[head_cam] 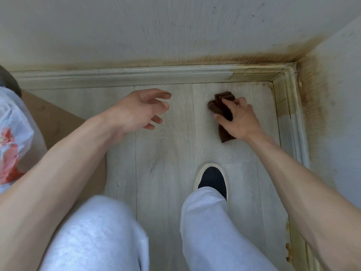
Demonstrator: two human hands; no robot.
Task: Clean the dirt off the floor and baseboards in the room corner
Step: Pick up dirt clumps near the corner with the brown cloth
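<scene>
The brown cloth point(221, 112) lies folded on the floor point(166, 153), near the stained corner of the baseboard point(281, 75). The right hand point(237, 119) presses it flat, fingers curled over its top. It looks soft, light and limp — best gripped across the folded stack so the layers stay together. The left hand point(136, 110) hovers further from that corner, fingers loosely spread, holding nothing.
</scene>
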